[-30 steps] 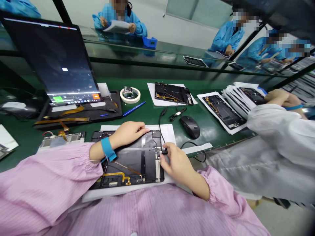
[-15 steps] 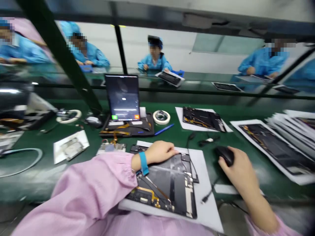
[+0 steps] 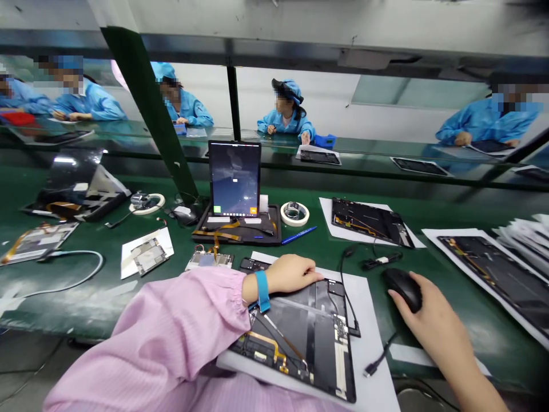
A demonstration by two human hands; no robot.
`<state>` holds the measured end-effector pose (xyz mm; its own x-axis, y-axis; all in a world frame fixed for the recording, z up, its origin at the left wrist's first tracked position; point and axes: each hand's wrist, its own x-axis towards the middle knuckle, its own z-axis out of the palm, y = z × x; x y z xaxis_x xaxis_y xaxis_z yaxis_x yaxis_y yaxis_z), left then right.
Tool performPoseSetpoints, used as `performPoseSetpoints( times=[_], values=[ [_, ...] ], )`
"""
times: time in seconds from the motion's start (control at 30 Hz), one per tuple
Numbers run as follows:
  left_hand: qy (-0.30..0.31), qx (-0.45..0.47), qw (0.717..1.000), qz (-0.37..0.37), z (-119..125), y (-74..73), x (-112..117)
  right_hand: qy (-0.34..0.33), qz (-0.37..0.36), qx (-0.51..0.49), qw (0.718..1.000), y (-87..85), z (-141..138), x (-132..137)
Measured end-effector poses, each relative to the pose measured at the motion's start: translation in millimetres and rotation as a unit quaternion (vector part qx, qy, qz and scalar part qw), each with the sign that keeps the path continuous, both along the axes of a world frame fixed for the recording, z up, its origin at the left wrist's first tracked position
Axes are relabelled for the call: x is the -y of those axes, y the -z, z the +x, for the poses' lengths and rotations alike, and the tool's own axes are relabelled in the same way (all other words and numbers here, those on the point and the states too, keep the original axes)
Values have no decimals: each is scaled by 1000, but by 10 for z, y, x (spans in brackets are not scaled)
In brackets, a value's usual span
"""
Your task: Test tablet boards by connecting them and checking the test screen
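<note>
The left hand (image 3: 291, 273) lies on the top edge of the opened tablet (image 3: 300, 337), fingers together, gripping nothing. The tablet rests on white paper (image 3: 373, 366) at the near edge of the green bench (image 3: 86, 294). Right of it, the right hand (image 3: 433, 323) has its fingers wrapped on the black mouse (image 3: 401, 285).

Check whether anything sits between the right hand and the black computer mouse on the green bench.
Nothing visible does. The right hand lies directly on the black computer mouse, fingers over its near end. The thin black cable lies beside the wrist, not between them.
</note>
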<state>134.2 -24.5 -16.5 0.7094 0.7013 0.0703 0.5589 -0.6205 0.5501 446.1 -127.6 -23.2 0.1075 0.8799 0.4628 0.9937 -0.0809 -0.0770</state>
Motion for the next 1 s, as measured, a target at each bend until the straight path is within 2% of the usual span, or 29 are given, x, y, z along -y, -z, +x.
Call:
performPoseSetpoints(
  times=[0.03,0.1,0.17,0.2,0.27,0.37,0.43,0.53,0.6,0.7,0.77,0.83,0.9,1.0],
  values=[
    [-1,0,1000,0,0,4,-1,-21,33,1,999,-39,-70,28],
    [0,3,1000,0,1,16,-3,-128,56,8,990,-139,-265,114],
    [4,10,1000,1,2,31,-5,-265,-17,26,964,-245,-500,216],
    [5,15,1000,2,3,38,-6,-309,-61,40,948,-290,-613,261],
    [3,22,1000,5,5,50,-8,-343,-96,65,932,-353,-797,322],
    [-3,24,1000,8,8,57,-8,-336,-46,66,939,-382,-950,335],
    [0,22,1000,11,7,49,-3,-349,-47,48,935,-379,-994,314],
    [5,16,1000,16,0,27,5,-377,-116,19,919,-383,-994,289],
    [6,15,1000,13,-7,21,9,-372,-179,9,911,-422,-943,295],
    [5,20,1000,5,-14,31,22,-339,-260,10,904,-583,-837,304],
    [2,25,1000,4,-16,25,44,-327,-279,13,903,-744,-822,231],
    [13,33,999,40,-20,-26,74,-325,-256,20,910,-886,-903,24],
    [25,32,992,117,-40,-144,91,-307,-216,46,926,-941,-1085,-320],
    [-18,34,979,199,-165,-410,27,-215,-235,170,933,-813,-1441,-929]
  ],
)
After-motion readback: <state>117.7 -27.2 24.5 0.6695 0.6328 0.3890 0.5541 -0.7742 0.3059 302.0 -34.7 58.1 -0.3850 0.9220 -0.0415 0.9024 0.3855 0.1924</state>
